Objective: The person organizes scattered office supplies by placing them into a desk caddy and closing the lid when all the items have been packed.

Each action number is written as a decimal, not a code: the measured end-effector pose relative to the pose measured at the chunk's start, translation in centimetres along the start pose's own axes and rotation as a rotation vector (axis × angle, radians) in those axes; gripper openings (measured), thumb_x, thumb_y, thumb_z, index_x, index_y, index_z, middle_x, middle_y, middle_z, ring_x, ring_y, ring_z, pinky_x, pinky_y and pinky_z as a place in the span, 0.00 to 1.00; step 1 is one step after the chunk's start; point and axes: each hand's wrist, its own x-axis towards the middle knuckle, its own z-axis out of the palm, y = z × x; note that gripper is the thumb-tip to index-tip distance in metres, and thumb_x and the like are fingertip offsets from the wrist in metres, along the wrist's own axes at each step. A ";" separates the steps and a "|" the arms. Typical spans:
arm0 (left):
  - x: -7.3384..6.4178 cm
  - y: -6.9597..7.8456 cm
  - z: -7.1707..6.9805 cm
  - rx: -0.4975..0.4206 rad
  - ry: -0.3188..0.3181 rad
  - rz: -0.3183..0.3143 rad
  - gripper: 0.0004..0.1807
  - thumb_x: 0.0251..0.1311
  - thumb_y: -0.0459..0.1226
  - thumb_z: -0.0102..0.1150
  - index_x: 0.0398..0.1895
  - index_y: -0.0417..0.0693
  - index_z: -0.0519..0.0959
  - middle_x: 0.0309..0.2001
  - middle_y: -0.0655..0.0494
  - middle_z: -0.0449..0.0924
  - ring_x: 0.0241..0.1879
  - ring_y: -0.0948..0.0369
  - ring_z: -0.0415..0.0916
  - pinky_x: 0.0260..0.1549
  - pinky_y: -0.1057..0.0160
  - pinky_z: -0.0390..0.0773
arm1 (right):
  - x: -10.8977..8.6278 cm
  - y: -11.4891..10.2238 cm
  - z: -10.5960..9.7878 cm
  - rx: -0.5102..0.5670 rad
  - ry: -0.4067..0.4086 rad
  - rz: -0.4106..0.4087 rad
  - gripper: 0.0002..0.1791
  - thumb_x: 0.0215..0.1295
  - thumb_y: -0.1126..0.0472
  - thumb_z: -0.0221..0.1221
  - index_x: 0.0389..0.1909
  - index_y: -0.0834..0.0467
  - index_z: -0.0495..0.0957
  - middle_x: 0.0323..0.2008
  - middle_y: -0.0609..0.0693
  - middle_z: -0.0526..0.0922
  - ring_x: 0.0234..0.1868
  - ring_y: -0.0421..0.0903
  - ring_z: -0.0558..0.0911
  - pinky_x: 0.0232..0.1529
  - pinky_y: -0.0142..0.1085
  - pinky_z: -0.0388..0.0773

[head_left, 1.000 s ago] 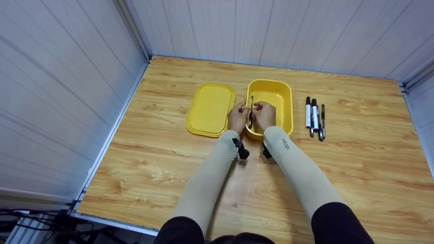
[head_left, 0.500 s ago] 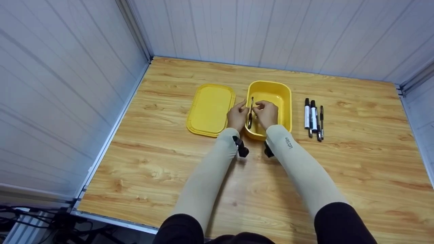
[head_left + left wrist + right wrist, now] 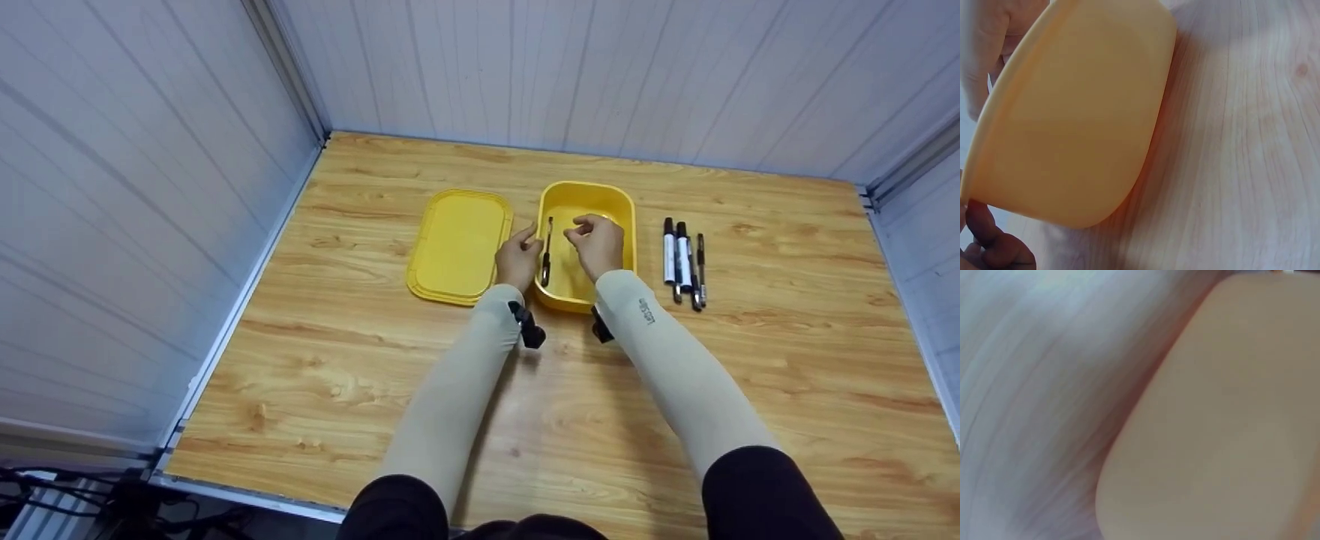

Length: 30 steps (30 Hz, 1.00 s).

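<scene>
A yellow plastic box (image 3: 570, 298), its top uncovered, stands in front of the person. Along its left inner side lies a black pen (image 3: 546, 268). My left hand (image 3: 516, 259) pinches the left rim of the box, with curled fingers (image 3: 1002, 247) against the outer wall in the left wrist view. Over the inside of the box is my right hand (image 3: 601, 246), fingers loosely bent and nothing between them, apart from the pen. The right wrist view is filled mostly by the box's outer wall (image 3: 1213, 416); the right hand itself is hidden there.
Left of the box lies a matching yellow lid (image 3: 459, 247), flat on the wood-grain table (image 3: 315, 360). To the right are two white markers with black caps (image 3: 669, 255) and several black pens (image 3: 701, 266) side by side. Pale panels (image 3: 480, 67) enclose the table.
My right hand has moved away from the pen, to the right and slightly up. The pen stays inside the box, and the left hand keeps its place at the rim.
</scene>
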 end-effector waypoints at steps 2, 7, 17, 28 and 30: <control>0.0 -0.1 0.0 0.000 0.004 0.004 0.20 0.58 0.39 0.56 0.55 0.56 0.74 0.30 0.61 0.81 0.27 0.68 0.73 0.28 0.71 0.70 | 0.2 0.1 -0.3 -0.007 0.003 0.003 0.14 0.54 0.59 0.63 0.41 0.59 0.81 0.31 0.51 0.80 0.31 0.44 0.78 0.31 0.35 0.74; 0.0 -0.1 0.0 -0.021 -0.003 0.002 0.20 0.59 0.40 0.55 0.56 0.56 0.74 0.31 0.60 0.81 0.27 0.66 0.73 0.28 0.70 0.70 | 0.3 0.3 -1.0 -0.007 0.013 -0.001 0.14 0.54 0.60 0.63 0.42 0.59 0.81 0.32 0.52 0.80 0.32 0.45 0.78 0.33 0.36 0.74; 0.2 -0.4 0.1 -0.069 -0.016 -0.019 0.19 0.58 0.38 0.55 0.54 0.59 0.75 0.28 0.58 0.80 0.27 0.65 0.73 0.28 0.68 0.72 | 0.3 1.0 -3.1 0.000 0.033 0.008 0.15 0.57 0.59 0.61 0.45 0.59 0.79 0.34 0.51 0.78 0.33 0.45 0.77 0.34 0.36 0.74; 0.2 -0.5 0.4 -0.055 0.001 -0.030 0.20 0.59 0.41 0.55 0.56 0.59 0.74 0.31 0.57 0.80 0.22 0.66 0.70 0.21 0.71 0.69 | 1.1 2.7 -6.0 -0.039 0.068 0.061 0.17 0.59 0.57 0.58 0.49 0.59 0.78 0.38 0.51 0.78 0.38 0.44 0.77 0.38 0.35 0.74; 0.1 -0.5 0.4 -0.063 -0.006 -0.035 0.20 0.59 0.40 0.55 0.56 0.59 0.74 0.32 0.57 0.80 0.25 0.66 0.73 0.23 0.71 0.71 | 1.2 3.1 -6.5 -0.045 0.079 0.071 0.18 0.59 0.56 0.58 0.49 0.59 0.78 0.37 0.51 0.78 0.38 0.44 0.77 0.38 0.35 0.74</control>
